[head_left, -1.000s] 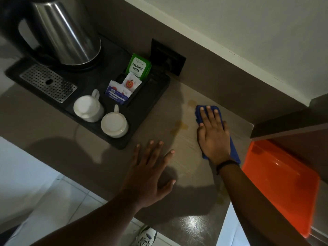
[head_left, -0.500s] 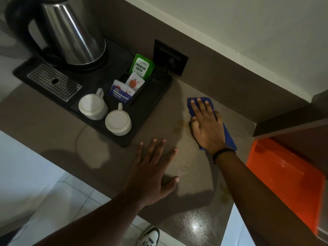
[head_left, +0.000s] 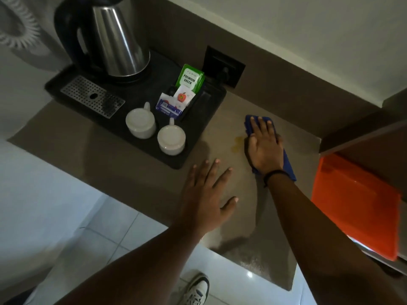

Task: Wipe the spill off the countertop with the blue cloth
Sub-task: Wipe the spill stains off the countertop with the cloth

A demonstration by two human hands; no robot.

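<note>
The right hand (head_left: 265,150) presses flat, fingers spread, on the folded blue cloth (head_left: 287,165) on the brown stone bench (head_left: 231,119). The small yellow spill (head_left: 237,143) lies just left of it (nearly touching the thumb). The left hand (head_left: 206,199) rests open, holding nothing.

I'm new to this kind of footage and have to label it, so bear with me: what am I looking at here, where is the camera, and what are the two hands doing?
There is no machine here. A person wears a camera on their head, so you look down along both arms. The right hand lies flat on a blue cloth, pressing it onto the brown countertop. Just left of the cloth are small yellowish spots, the spill. The left hand is open with fingers spread at the counter's front edge and holds nothing. Further left, a black tray carries a steel kettle, two white cups upside down, and tea sachets. An orange bin sits at the right.
</note>
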